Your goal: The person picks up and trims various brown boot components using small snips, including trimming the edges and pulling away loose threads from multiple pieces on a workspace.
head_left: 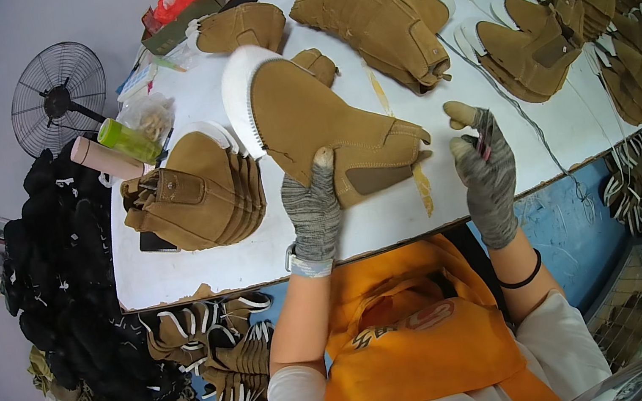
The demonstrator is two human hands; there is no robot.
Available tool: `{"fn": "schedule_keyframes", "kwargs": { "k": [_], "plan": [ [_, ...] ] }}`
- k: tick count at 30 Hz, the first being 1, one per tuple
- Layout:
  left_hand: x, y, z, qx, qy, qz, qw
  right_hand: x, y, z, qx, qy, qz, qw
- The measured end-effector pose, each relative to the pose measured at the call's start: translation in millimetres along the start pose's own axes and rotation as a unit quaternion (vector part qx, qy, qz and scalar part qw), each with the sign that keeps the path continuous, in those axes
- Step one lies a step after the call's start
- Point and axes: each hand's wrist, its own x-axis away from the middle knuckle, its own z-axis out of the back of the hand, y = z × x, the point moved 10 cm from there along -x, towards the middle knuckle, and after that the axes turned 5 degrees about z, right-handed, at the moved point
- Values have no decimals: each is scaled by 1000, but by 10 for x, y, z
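Observation:
A tan suede ankle boot [315, 120] with a white sole and a brown elastic side panel is held over the white table [262, 254]. My left hand [312, 210], in a grey knit glove, grips it at the heel edge from below. To the right, my right hand [484, 159], also gloved, is raised with finger and thumb tips apart from the boot; a small thin dark tool lies across its palm. A dark thread runs across the table behind that hand.
Stacks of tan boot uppers lie at the left [195, 192], top middle [378, 14] and right [542, 41]. A green bottle [128, 140], a bag and a box sit at the far left edge. A fan [58, 96] stands beyond. More uppers and black pieces [67, 271] pile on the floor.

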Motion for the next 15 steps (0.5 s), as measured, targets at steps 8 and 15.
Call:
{"fn": "schedule_keyframes", "kwargs": {
  "k": [8, 15],
  "plan": [
    [113, 131, -129, 17, -5, 69, 997, -41, -415, -743, 198, -127, 233, 943],
    [174, 107, -58, -180, -39, 51, 981, 67, -246, -811, 267, -187, 232, 917]
  ]
}}
